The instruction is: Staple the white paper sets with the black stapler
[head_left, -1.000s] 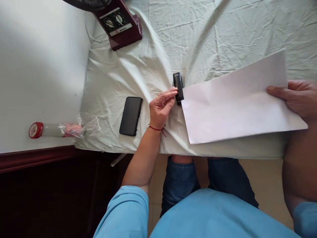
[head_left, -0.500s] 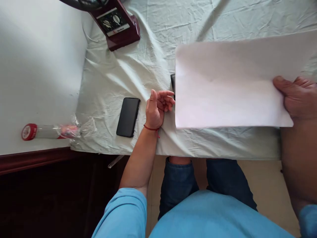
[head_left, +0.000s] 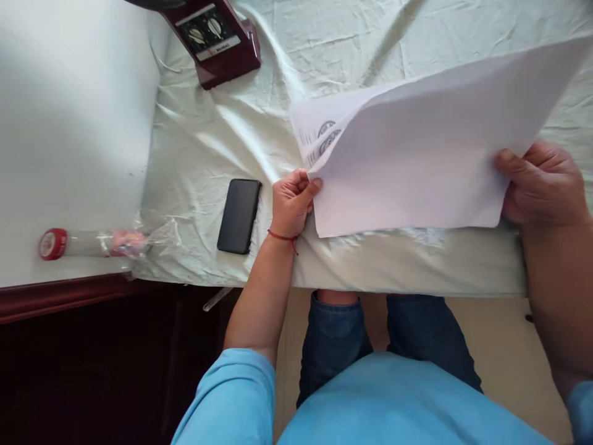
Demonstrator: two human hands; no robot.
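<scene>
White paper sheets (head_left: 417, 154) are held above a wrinkled pale green cloth (head_left: 259, 130) on the table. My right hand (head_left: 540, 185) grips the sheets at their right edge. My left hand (head_left: 291, 201) pinches their left edge, where the corners fan apart and show printed marks on the lower sheets. A small black stapler-like device seen earlier is hidden behind the paper.
A black phone (head_left: 239, 215) lies face down just left of my left hand. A dark red appliance base with dials (head_left: 217, 40) stands at the back. A plastic-wrapped tube with a red cap (head_left: 88, 243) lies on the bare white tabletop at the left. My knees are below the table edge.
The paper swung left and lifted, covering the small black device. My left hand let go of that device and took hold of the sheets' left edge, which now fans open.
</scene>
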